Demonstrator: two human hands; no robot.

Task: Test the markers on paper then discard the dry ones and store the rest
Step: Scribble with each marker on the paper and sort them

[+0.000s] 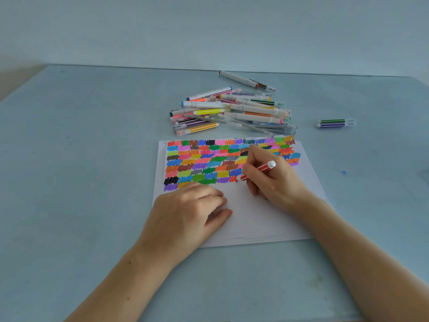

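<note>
The right hand (271, 180) is gripping a red striped marker (257, 170) between thumb and curled fingers, its tip touching the paper (250, 214) at the end of the lowest row of colour patches (222, 161), its white back end sticking up past the knuckles. The left hand (188, 214) is lying on the paper's near left part, palm down, fingers loosely bent; something pale is showing under its fingertips, but whether the hand is holding it cannot be told.

The paper is sitting near the middle of the table (76, 159), skewed a little, its near edge well back from the table's front. Scribbled patches are filling its far half; the near half is lying white. Its left edge is running under the left hand, and its right edge is passing under the right wrist.

Just beyond the paper's far edge, a pile of markers (229, 110) is lying crossed and stacked, close to the paper but not clearly touching it. One long white marker (246, 80) is resting apart behind the pile, close to the table's far edge where it meets the wall (209, 29). To the right, a green marker (336, 121) and a purple marker (335, 124) are lying side by side, touching, well apart from the pile. Bare tabletop is stretching wide on the left and also to the right of the paper.
</note>
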